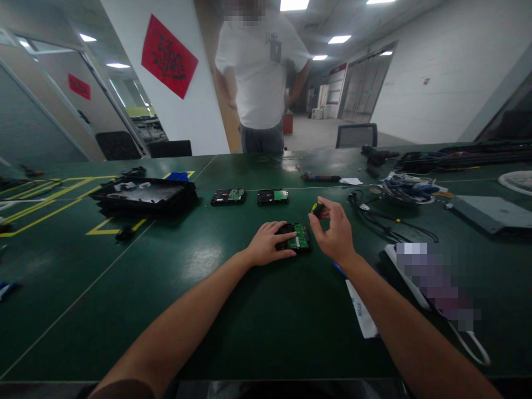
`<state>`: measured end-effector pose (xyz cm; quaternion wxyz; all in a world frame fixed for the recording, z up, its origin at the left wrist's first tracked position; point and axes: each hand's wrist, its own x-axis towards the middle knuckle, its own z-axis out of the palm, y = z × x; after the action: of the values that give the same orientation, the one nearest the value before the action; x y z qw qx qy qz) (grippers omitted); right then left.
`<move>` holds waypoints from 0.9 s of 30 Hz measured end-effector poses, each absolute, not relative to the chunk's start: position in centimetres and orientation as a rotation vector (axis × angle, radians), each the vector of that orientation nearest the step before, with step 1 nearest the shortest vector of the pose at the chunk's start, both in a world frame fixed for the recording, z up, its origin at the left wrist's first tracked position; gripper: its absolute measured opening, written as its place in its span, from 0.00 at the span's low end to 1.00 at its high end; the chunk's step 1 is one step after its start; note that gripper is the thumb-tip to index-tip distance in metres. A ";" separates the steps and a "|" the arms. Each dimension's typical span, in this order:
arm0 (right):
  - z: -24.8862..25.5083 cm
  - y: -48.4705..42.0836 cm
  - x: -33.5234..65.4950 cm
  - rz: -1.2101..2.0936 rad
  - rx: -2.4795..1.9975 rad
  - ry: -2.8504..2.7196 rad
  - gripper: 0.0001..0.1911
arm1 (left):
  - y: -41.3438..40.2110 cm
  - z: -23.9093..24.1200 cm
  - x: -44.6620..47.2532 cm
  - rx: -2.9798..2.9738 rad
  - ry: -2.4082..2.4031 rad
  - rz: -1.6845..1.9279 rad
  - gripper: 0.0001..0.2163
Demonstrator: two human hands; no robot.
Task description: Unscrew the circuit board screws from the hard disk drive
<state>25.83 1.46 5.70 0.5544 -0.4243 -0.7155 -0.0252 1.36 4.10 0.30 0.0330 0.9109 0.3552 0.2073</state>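
A hard drive (pixel 302 237) with a green circuit board lies on the green table in front of me. My left hand (pixel 270 244) rests across its left part, thumb along the near edge and fingers over the top, holding it down. Just right of the drive, my right hand (pixel 332 230) pinches the yellow and black handle of a small screwdriver (pixel 318 208). The screwdriver's tip is too small to make out. Farther back lie two similar drives, a left one (pixel 228 197) and a right one (pixel 272 197).
A black tray (pixel 145 194) stands at the left. Behind the drives lies a dark tool (pixel 320 177). To the right are black cables (pixel 386 221), a grey metal box (pixel 494 213) and a white-edged, blurred-out object (pixel 436 288). Across the table stands a person (pixel 261 77).
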 end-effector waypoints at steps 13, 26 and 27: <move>5.4 1.4 25.4 0.011 -0.970 -1.765 0.28 | 3.9 0.4 1.3 2.790 1.083 0.671 0.30; 4.6 2.0 25.6 0.116 -1.005 -1.745 0.32 | 3.7 0.6 1.6 2.771 1.089 0.689 0.30; 4.5 2.1 25.7 0.110 -1.013 -1.745 0.32 | 3.7 0.6 1.6 2.770 1.090 0.687 0.30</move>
<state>25.69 2.10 4.53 0.5314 -0.4247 -0.7315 0.0461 1.59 3.71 0.58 0.0434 0.9059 0.3564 0.2246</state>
